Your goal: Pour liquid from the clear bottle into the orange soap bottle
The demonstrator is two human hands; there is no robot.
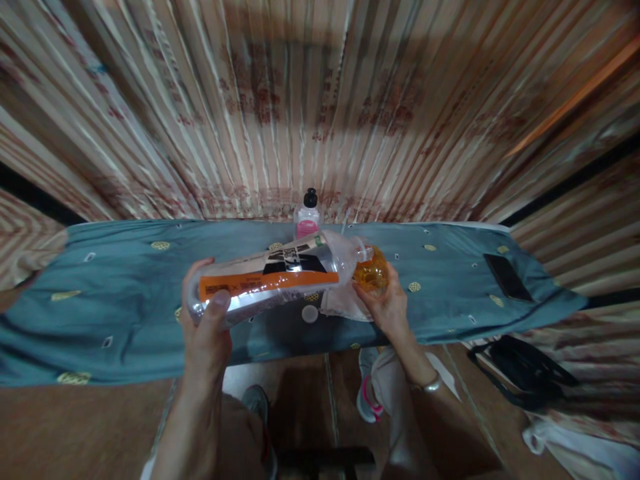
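My left hand (207, 333) is wrapped round the base of a large clear plastic bottle (270, 280) with an orange, white and black label. The bottle lies tilted almost level, its neck pointing right. My right hand (390, 303) grips a small clear container with amber liquid (371, 272), held at the bottle's mouth; whether the two touch I cannot tell. Below the bottle, a round whitish cap (310, 314) lies on the cloth-covered table. A crumpled white cloth or bag (345, 305) is partly hidden under the bottle's neck and my right hand.
A clear bottle with a black top and pink label (307, 223) stands behind the large bottle. The table's teal cloth (130, 293) has yellow patterns. A dark phone (507, 277) lies at the right. Pleated curtains (300, 100) hang behind; a black bag (525, 373) is at lower right.
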